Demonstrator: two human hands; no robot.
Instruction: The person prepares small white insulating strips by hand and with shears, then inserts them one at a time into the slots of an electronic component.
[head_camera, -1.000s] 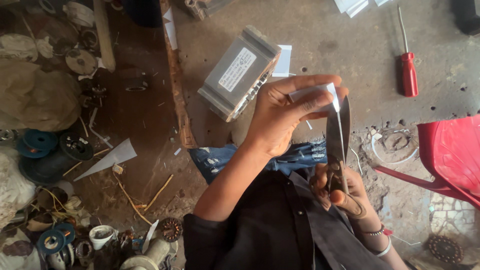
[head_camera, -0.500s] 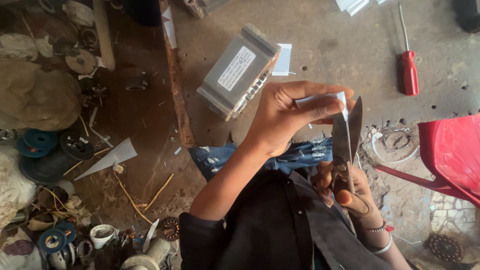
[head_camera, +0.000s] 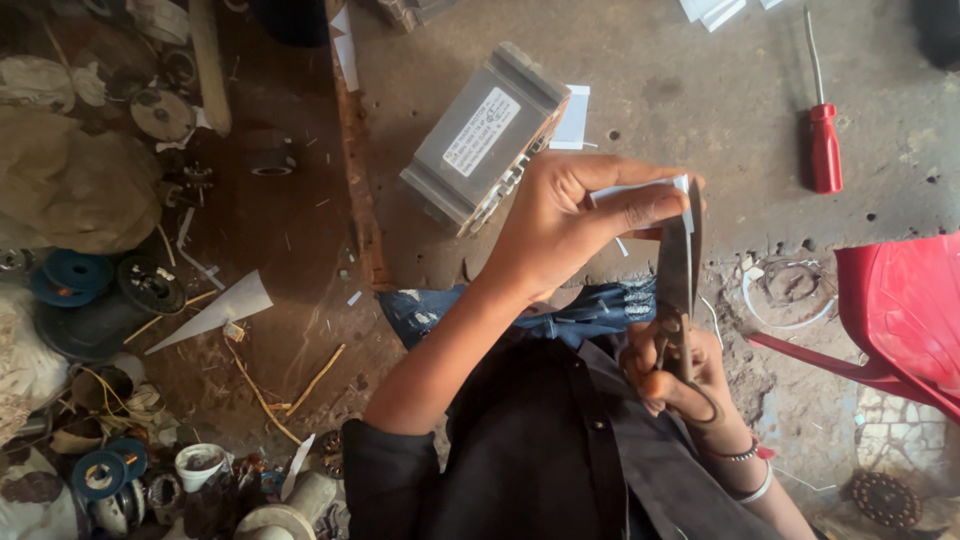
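Observation:
My left hand pinches a small white strip of paper between thumb and fingers, held over the concrete floor. My right hand grips the handles of dark metal scissors, whose blades point up and meet the right end of the strip. The blades look nearly closed on the paper's edge. Beyond my left hand lies a grey metal box with a white label.
A red-handled screwdriver lies on the floor at the upper right. A red plastic chair stands at the right. Blue spools, cups, wire and scrap crowd the dirt at the left. White paper offcuts lie about.
The scissor blades have closed further on the strip's right end. My left hand has shifted slightly, still holding the paper.

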